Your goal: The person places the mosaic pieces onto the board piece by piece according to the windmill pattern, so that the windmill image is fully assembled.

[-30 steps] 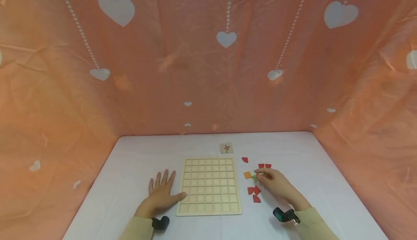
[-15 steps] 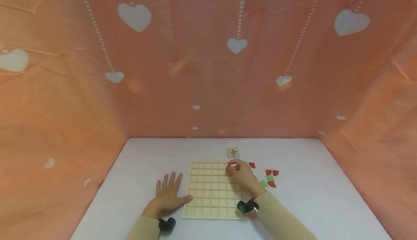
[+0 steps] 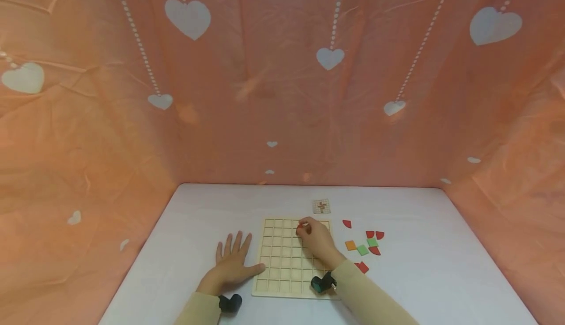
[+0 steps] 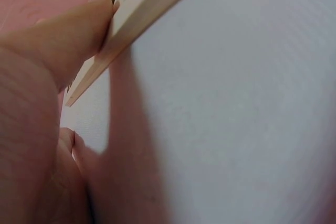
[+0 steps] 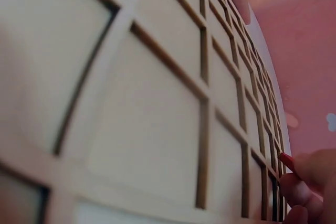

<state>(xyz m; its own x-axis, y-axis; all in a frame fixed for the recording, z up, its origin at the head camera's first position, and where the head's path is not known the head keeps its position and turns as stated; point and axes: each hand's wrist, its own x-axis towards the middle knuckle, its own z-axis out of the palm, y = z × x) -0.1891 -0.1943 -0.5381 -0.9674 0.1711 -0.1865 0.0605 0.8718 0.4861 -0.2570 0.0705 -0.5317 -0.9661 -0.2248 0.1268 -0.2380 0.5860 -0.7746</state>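
A pale wooden grid board (image 3: 282,266) lies on the white table. Over its far part, my right hand (image 3: 319,240) pinches a small red quarter-round tile (image 3: 299,228) between thumb and fingers. The right wrist view shows this red tile (image 5: 287,162) at the fingertips, close over the far squares. Flat on the table left of the board rests my left hand (image 3: 233,267), fingers spread. Its thumb (image 4: 68,35) touches the board's side edge in the left wrist view. My right hand and forearm hide part of the board's right side.
Right of the board lie an orange square tile (image 3: 350,245), two green tiles (image 3: 362,250) and several red tiles (image 3: 374,250), some partly behind the right sleeve. A small pattern card (image 3: 321,206) sits beyond the board. An orange heart-print cloth (image 3: 291,94) walls the back and sides.
My right hand has left the loose tiles and moved left over the board with a red tile, then a little further left along its far part. The left hand stays put; the head view shifts slightly.
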